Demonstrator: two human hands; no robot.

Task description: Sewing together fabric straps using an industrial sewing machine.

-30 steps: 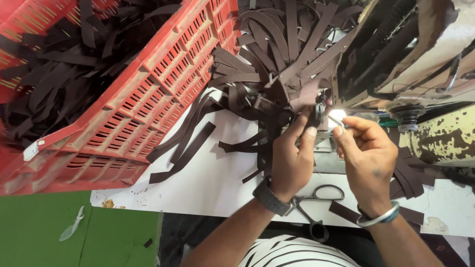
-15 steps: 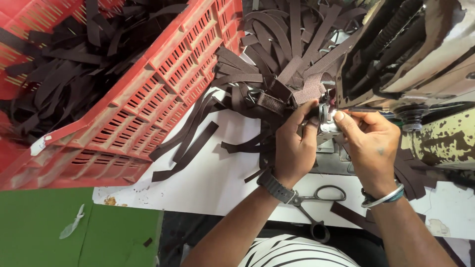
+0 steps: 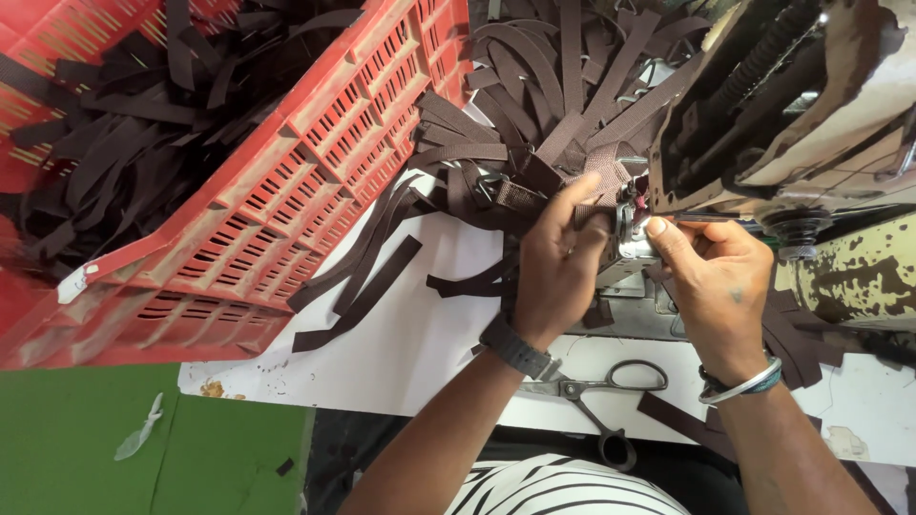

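Note:
My left hand (image 3: 558,267) pinches a dark brown webbing strap (image 3: 596,181) with a metal buckle (image 3: 491,186) and holds it under the needle area of an industrial sewing machine (image 3: 792,105). My right hand (image 3: 711,281) grips the strap's near end beside the metal presser foot (image 3: 632,229), fingers closed on it. A big heap of the same brown straps (image 3: 563,76) lies just behind the hands.
A red slotted plastic crate (image 3: 286,191) full of brown straps fills the left. Loose straps (image 3: 367,291) trail across the white table (image 3: 420,353). Black-handled scissors (image 3: 606,401) lie at the near edge. Green floor (image 3: 143,448) shows at lower left.
Both hands have moved up and closer to the presser foot, pushing the strap under it. The view has shifted slightly.

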